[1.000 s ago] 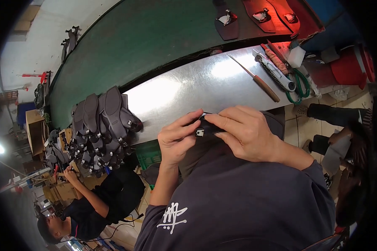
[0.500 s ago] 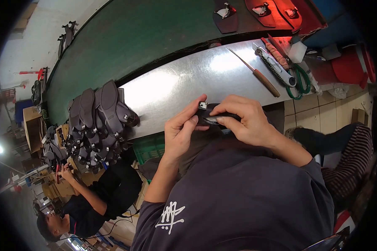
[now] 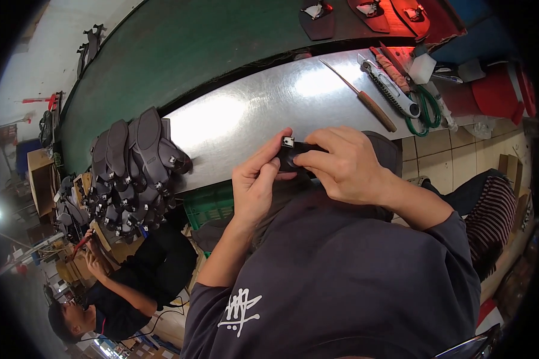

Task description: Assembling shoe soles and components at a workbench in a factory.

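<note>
Between my two hands, just in front of the metal bench edge, is a dark sandal (image 3: 387, 152). Its broad sole end shows beyond my right wrist, and a small white and silver piece (image 3: 288, 142) sits at its other end by my left fingertips. My left hand (image 3: 257, 176) pinches that end between thumb and fingers. The fingers of my right hand (image 3: 344, 161) are bent and pressed onto the dark strap part near the middle. What lies under the right fingertips is hidden.
Grey sandals (image 3: 153, 149) are heaped on the bench's left end. An awl (image 3: 374, 109), a cutter knife (image 3: 389, 90) and green-handled scissors (image 3: 428, 113) lie at the right. Sole pieces (image 3: 317, 24) rest on the green belt (image 3: 179, 54). A co-worker (image 3: 120, 281) sits at lower left.
My right hand has turned over the sandal, and its sole end now shows beyond the wrist. A pale edge under the right thumb is now hidden. The left hand keeps its pinch.
</note>
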Demonstrator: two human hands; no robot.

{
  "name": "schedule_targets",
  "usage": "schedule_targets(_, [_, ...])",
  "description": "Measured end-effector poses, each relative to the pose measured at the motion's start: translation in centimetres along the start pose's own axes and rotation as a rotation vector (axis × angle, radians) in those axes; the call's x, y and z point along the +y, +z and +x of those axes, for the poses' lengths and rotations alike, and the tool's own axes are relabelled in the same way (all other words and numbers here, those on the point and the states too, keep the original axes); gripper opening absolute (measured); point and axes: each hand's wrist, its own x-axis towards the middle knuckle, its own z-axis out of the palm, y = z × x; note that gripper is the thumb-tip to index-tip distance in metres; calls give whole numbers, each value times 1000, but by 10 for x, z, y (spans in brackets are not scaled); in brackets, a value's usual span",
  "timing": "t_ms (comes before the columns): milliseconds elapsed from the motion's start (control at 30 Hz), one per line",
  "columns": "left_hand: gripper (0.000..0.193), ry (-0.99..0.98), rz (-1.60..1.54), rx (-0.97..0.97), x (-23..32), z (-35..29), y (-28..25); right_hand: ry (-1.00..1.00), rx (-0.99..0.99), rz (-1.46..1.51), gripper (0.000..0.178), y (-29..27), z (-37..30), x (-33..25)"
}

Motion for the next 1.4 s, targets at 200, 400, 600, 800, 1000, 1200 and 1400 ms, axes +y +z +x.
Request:
schedule_targets(200, [39, 19, 16, -33, -1, 2, -2, -99, -70, 28, 22, -5, 4, 10])
schedule_targets(400, [38, -183, -8, 35, -1, 9, -9, 143, -267, 398, 28, -6, 1, 12])
schedule_targets(600, [36, -215, -16, 54, 1, 12, -6, 199, -181, 342, 28, 5, -7, 10])
schedule_targets(800, [36, -199, 8, 68, 4, 13, -3, 217, -105, 315, 24, 13, -10, 10])
schedule_targets(1000, [36, -315, -52, 100, 11, 18, -8, 133, 11, 246, 23, 17, -12, 9])
schedule_targets(1200, [43, -472, -272, 20, 19, 22, -6, -3, 174, 136, 24, 18, -13, 8])
schedule_targets(1400, [42, -246, -264, 47, 27, 21, 1, -23, 134, 147, 25, 2, -10, 4])
